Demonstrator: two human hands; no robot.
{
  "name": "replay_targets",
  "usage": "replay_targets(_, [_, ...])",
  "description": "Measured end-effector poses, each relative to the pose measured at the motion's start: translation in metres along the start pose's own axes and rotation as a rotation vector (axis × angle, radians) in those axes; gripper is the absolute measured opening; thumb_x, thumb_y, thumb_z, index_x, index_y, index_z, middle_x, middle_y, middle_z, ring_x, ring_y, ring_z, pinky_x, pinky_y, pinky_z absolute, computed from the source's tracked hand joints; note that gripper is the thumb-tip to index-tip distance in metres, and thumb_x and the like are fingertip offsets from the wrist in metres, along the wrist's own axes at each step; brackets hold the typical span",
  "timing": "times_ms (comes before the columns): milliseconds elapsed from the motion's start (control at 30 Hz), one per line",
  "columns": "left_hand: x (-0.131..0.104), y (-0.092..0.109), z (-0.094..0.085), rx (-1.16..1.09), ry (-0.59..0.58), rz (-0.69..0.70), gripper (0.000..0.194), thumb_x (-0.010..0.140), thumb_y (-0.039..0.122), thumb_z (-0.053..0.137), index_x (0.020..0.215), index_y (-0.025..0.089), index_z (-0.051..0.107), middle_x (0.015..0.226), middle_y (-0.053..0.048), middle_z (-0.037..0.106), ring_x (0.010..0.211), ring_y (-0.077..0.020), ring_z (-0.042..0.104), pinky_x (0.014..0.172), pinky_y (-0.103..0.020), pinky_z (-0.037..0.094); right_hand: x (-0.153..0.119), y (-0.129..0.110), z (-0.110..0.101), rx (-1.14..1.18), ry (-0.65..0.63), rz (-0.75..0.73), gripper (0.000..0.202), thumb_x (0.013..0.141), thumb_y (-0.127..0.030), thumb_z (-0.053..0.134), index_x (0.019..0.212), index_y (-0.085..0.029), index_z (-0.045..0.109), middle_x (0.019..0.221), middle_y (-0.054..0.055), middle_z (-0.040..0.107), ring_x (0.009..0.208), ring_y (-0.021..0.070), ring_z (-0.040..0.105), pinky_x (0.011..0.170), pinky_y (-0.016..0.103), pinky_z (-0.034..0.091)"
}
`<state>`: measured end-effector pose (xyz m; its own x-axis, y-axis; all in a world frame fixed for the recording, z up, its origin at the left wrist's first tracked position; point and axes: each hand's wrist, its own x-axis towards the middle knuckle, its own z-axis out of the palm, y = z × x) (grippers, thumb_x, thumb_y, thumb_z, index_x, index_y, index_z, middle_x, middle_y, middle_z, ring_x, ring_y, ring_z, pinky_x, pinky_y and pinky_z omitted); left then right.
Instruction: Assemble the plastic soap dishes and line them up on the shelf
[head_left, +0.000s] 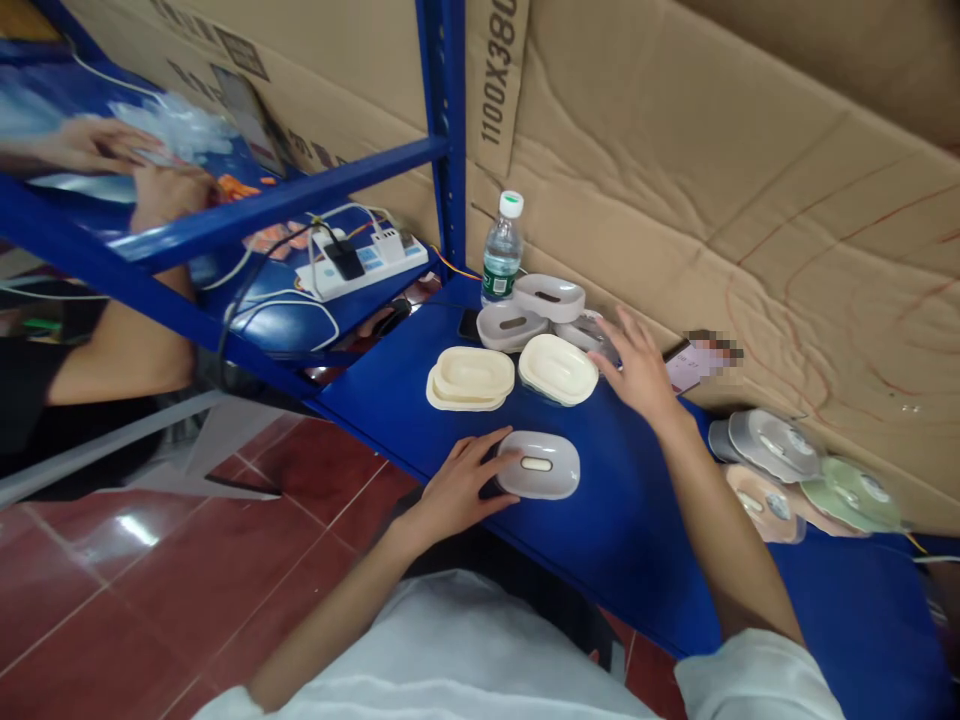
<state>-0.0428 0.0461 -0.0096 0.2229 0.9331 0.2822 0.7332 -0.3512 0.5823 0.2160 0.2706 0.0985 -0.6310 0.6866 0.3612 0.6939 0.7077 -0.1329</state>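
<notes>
A light grey oval soap dish (555, 483) with a slot in its middle lies in front of me on the blue table. My left hand (469, 480) grips its left end, thumb at the near edge and fingers at the far side. With fingers apart, my right hand (637, 365) is beside the right cream oval tray pile (559, 368) and a grey dish (581, 330) partly behind it; contact is hard to tell. Another cream tray pile (472, 375) sits to the left. Two more grey dishes, one upper (549, 296) and one lower (512, 325), lean together behind.
A water bottle (502, 250) stands at the back by the cardboard wall. A phone (701, 362) leans there. Grey, peach and green dishes (851, 492) are at right. Left, beyond the blue frame bar (300, 198), are a power strip (364, 265) and another person's hands (112, 150).
</notes>
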Motion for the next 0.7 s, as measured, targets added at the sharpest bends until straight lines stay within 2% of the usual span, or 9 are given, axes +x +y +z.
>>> replay_targets(67, [-0.001,0.001,-0.001,0.004,-0.005,-0.009,0.065,0.089,0.036,0.087,0.149,0.03,0.061,0.166,-0.015,0.051,0.149,-0.0332,0.056,0.12,-0.056,0.048,0.028,0.017,0.011,0.006,-0.021,0.056,0.063,0.106,-0.055,0.056,0.159,-0.021,0.053,0.173,0.017,0.038,0.16,0.0391,0.038,0.126,0.066,0.04])
replay_targets(100, [-0.001,0.002,-0.002,0.004,-0.007,-0.011,0.065,0.089,0.036,0.087,0.149,0.03,0.061,0.166,-0.015,0.051,0.149,-0.033,0.056,0.121,-0.055,0.048,0.036,0.024,0.018,0.022,-0.031,0.07,0.065,0.105,-0.058,0.056,0.159,-0.021,0.054,0.172,0.019,0.039,0.159,0.0395,0.039,0.125,0.067,0.039])
replay_targets(233, [-0.002,0.001,-0.001,-0.013,-0.001,-0.008,0.064,0.09,0.036,0.086,0.149,0.03,0.061,0.166,-0.015,0.051,0.148,-0.0332,0.056,0.121,-0.056,0.048,0.038,0.035,0.03,0.078,-0.019,0.079,0.066,0.107,-0.061,0.049,0.156,-0.017,0.057,0.161,0.02,0.055,0.152,0.036,0.049,0.126,0.063,0.041])
replay_targets(300, [-0.001,-0.001,-0.001,-0.024,0.005,-0.003,0.064,0.09,0.036,0.086,0.149,0.03,0.061,0.166,-0.015,0.052,0.146,-0.0337,0.058,0.121,-0.056,0.048,0.031,0.035,0.024,0.058,0.013,0.083,0.065,0.108,-0.06,0.046,0.156,-0.018,0.056,0.16,0.019,0.056,0.152,0.0356,0.049,0.126,0.062,0.04])
replay_targets(533, [0.001,-0.001,-0.002,-0.054,-0.015,-0.002,0.065,0.093,0.037,0.083,0.152,0.031,0.057,0.167,-0.014,0.051,0.147,-0.0334,0.056,0.121,-0.054,0.045,-0.001,0.021,-0.022,-0.039,0.14,0.077,0.058,0.109,-0.056,0.049,0.155,-0.022,0.058,0.158,0.016,0.058,0.151,0.0355,0.051,0.13,0.063,0.036])
replay_targets(600, [0.001,0.001,-0.003,-0.049,-0.038,-0.023,0.07,0.095,0.037,0.081,0.158,0.032,0.051,0.168,-0.013,0.05,0.15,-0.0328,0.054,0.123,-0.053,0.043,-0.019,0.01,-0.026,-0.037,0.188,0.104,0.056,0.11,-0.053,0.05,0.156,-0.023,0.056,0.159,0.015,0.057,0.152,0.0351,0.05,0.129,0.063,0.038])
replay_targets(700, [0.002,0.002,-0.004,-0.044,-0.059,-0.047,0.082,0.095,0.039,0.081,0.166,0.031,0.038,0.168,-0.013,0.049,0.15,-0.0321,0.053,0.124,-0.051,0.041,-0.057,-0.012,-0.019,-0.006,0.225,0.165,0.056,0.11,-0.048,0.051,0.161,-0.025,0.05,0.162,0.014,0.054,0.154,0.0356,0.048,0.126,0.064,0.043])
